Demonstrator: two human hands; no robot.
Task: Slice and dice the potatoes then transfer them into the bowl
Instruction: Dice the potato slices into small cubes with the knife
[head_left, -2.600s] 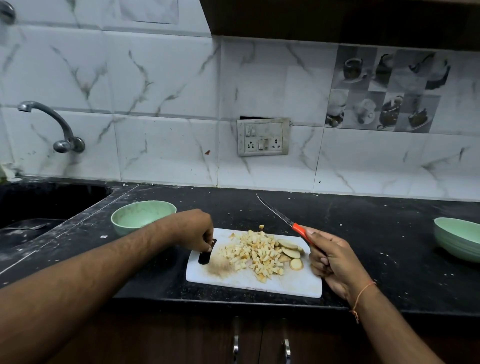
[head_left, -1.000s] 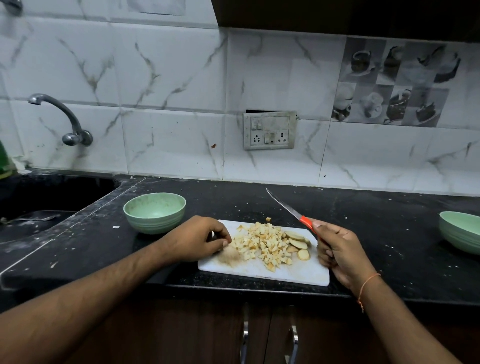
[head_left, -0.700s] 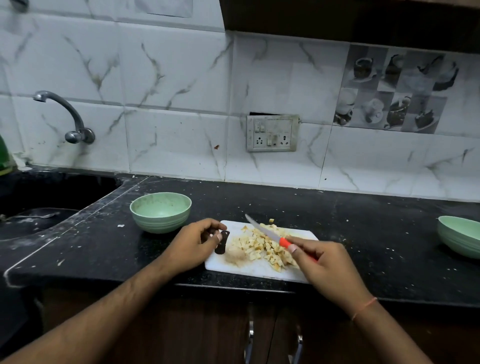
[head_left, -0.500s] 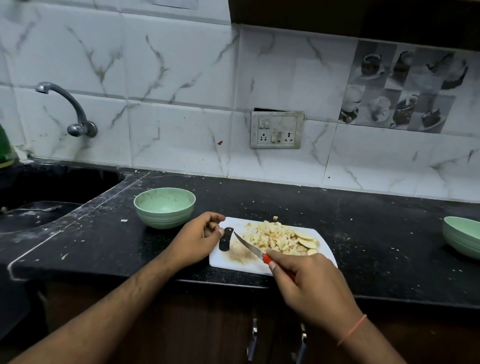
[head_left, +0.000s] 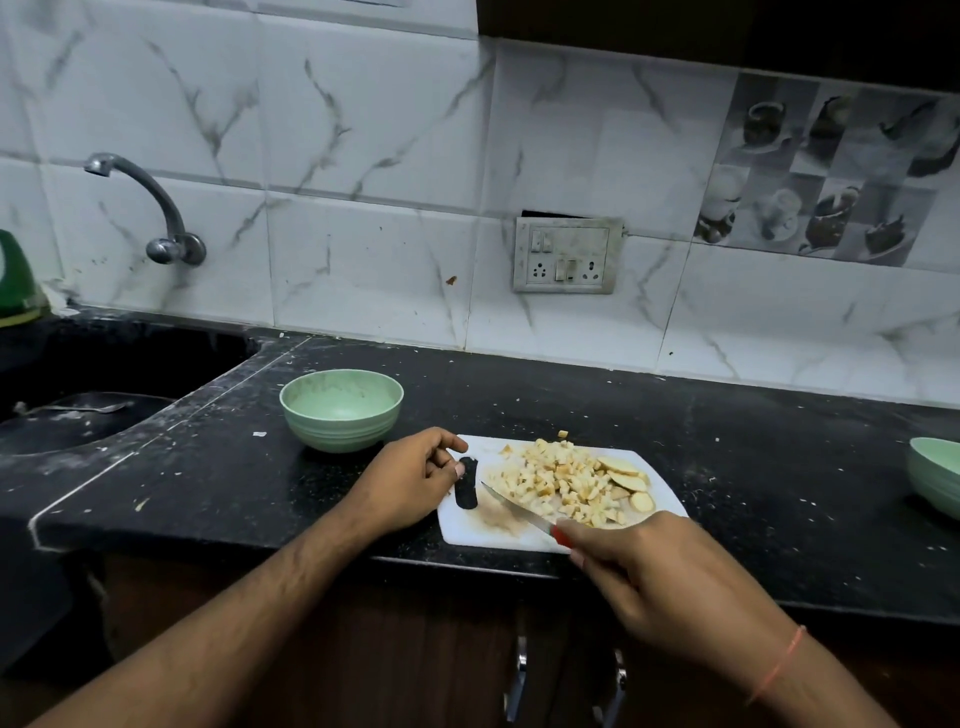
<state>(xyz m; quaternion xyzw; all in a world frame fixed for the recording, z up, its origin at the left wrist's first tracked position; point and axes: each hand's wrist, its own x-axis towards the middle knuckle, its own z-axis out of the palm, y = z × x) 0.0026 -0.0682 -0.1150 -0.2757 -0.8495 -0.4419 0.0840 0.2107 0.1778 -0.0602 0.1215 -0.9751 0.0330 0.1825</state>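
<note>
A white cutting board lies at the front edge of the black counter. On it sits a heap of diced potato, with a few uncut slices at its right side. My left hand grips the board's left end by its handle slot. My right hand holds a knife by its red handle; the blade lies low over the board at the heap's front-left edge, tip pointing left. An empty green bowl stands just left of and behind the board.
A second green bowl is at the right edge of the counter. A black sink with a tap lies to the left. The tiled wall carries a switch plate. Cabinet handles hang below the counter.
My right hand swung the knife from raised and pointing away at the board's right down to the front of the board, blade laid by the heap. My left hand shifted its grip at the slot.
</note>
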